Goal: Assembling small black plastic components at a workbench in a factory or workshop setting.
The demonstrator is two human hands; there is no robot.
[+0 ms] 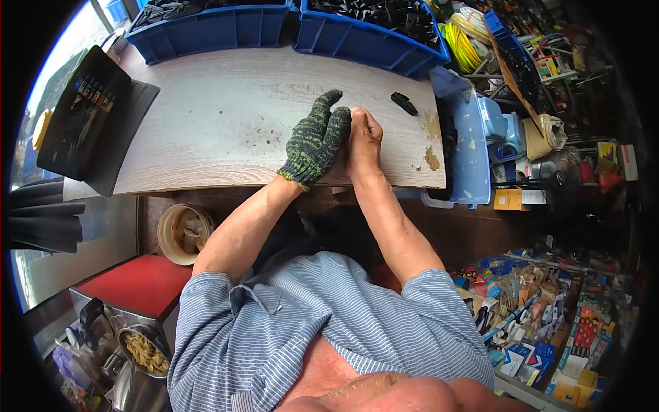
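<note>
My left hand [312, 141] wears a dark green and black knitted glove and is raised over the near side of the table. Its gloved fingers stretch upward, with a gap between two of them at the top. Right beside it is my bare right hand [364, 141], its fingers bent and closed against the glove's right side. What lies between the two hands, if anything, is hidden. A small black part [404, 104] rests on the table to the right, apart from both hands.
Two blue crates [213, 31] [367, 40] of black parts line the far edge of the pale wooden table [199, 137]. A tablet in a dark case [82, 110] stands at left. Light blue bins [473, 151] adjoin the right edge. A bucket [180, 233] sits below.
</note>
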